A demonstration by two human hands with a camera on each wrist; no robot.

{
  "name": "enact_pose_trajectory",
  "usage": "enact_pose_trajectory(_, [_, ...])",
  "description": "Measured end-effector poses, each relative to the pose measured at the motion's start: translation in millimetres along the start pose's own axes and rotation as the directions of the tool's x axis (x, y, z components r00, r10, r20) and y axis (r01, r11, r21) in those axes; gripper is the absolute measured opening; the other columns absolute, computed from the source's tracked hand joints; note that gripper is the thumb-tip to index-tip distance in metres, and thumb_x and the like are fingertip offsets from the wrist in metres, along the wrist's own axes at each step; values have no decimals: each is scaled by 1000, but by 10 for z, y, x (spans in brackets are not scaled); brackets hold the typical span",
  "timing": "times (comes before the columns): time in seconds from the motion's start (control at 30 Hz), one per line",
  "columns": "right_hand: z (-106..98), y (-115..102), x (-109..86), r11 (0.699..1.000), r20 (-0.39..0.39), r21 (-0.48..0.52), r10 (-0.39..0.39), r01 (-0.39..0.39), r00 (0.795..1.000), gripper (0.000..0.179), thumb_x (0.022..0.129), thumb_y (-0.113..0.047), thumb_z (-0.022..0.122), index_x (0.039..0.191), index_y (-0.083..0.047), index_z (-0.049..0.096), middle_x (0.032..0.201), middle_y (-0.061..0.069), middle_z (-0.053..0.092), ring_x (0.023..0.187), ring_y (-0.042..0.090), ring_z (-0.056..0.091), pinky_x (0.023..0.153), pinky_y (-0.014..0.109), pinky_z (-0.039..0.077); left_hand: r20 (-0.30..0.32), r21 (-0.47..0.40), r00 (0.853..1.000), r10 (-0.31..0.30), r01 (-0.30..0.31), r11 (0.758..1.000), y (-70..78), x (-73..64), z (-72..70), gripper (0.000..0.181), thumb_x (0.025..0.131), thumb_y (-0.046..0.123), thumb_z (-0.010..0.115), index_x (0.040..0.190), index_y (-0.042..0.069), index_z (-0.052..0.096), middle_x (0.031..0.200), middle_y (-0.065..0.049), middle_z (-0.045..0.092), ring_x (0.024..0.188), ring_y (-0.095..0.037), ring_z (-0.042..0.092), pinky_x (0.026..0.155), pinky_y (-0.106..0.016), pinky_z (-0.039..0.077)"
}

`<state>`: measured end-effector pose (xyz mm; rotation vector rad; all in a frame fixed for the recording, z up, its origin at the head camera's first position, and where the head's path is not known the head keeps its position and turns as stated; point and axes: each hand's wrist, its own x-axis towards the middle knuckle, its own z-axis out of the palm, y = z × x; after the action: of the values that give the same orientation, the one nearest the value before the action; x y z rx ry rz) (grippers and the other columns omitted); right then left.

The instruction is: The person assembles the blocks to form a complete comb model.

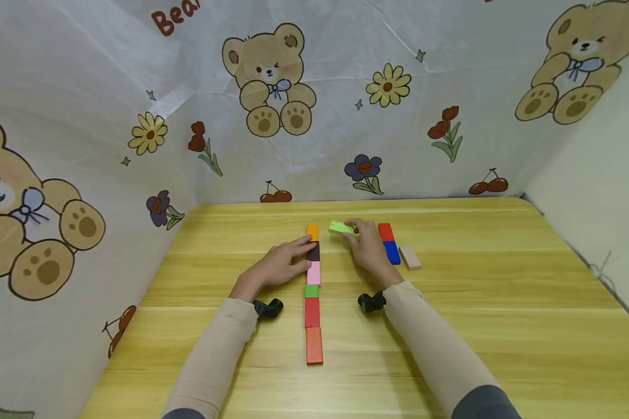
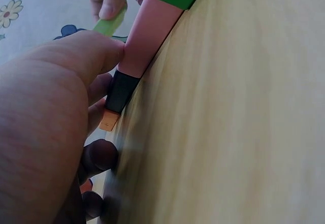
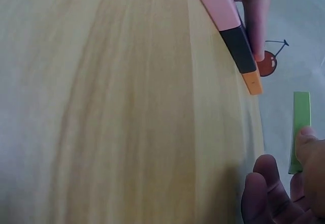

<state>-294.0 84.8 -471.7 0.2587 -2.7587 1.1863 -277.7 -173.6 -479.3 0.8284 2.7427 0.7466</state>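
A row of coloured blocks runs away from me down the middle of the table: red-orange [image 1: 314,345], red [image 1: 312,312], green [image 1: 311,291], pink [image 1: 313,273], black [image 1: 313,251] and orange [image 1: 313,231] at the far end. My left hand [image 1: 278,263] rests on the row's left side, its fingertips touching it around the black and pink blocks. To the right of the far end, my right hand [image 1: 369,247] pinches a light green block [image 1: 340,227] between thumb and fingers, raised off the table. In the right wrist view the light green block [image 3: 300,132] stands apart from the row.
Right of my right hand lie a red block [image 1: 385,231], a blue block [image 1: 392,252] and a beige block [image 1: 410,257]. A bear-print cloth [image 1: 325,157] hangs behind the wooden table [image 1: 482,326], with a white wall [image 1: 597,192] on the right.
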Motion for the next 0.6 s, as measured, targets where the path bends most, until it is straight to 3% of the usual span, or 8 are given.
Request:
enact_pose_trajectory(0.37, [154,20,194,999,72,-18,32,-31,997,37,104,-27,57,137,-12,57,119,16,54,107,29,50,93,42,47,3,-3,1000,0,0,1000,-23,-21,-10,55,104,45,50,156,30,38,167,9,24,153,-23,28,122,-55,25])
enact_pose_trajectory(0.6, [184,17,273,996,75,-76,56,-50,996,38,103,-29,57,138,-15,57,119,15,54,103,29,53,90,43,49,-4,-2,1000,2,-2,1000,-17,-3,-6,55,104,45,51,156,31,38,167,10,24,153,-23,27,122,-55,25])
